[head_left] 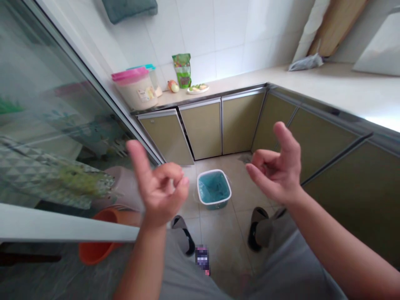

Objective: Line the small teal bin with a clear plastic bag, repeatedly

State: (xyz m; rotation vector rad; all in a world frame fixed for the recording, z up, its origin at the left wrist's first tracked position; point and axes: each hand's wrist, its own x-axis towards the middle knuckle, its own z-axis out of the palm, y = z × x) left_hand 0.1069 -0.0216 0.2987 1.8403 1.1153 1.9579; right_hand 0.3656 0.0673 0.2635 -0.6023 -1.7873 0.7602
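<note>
Head view. Both hands are raised in front of the body, empty, above the tiled floor [225,233] of a small kitchen.

The left hand [159,187] sits at about 8 o'clock from the picture's centre, palm turned toward the camera, index finger straight up, the other fingers curled in with the thumb tucked against them; it grips nothing. The right hand [276,166] sits at about 4 o'clock, thumb pointing up, index finger reaching toward the left, the rest folded into the palm, also bare. The two are well apart and roughly level. Both forearms rise from the lower edge of the frame, elbows low, wrists slightly bent back.

As a judgement, the gesture reads best if the hands stay level, clear of each other, and away from the glass sliding door [56,125] just beside the left hand at 9 o'clock.

Between the hands and farther down, at 6 o'clock, a white-rimmed bin with a blue liner [214,189] stands on the floor, nearest to both. Two slippered feet [258,229] flank it below. An orange basin [100,246] lies at 8 o'clock. On the counter [328,83] at 11 o'clock stand a pink-lidded container [136,87] and a green pouch [182,68].
</note>
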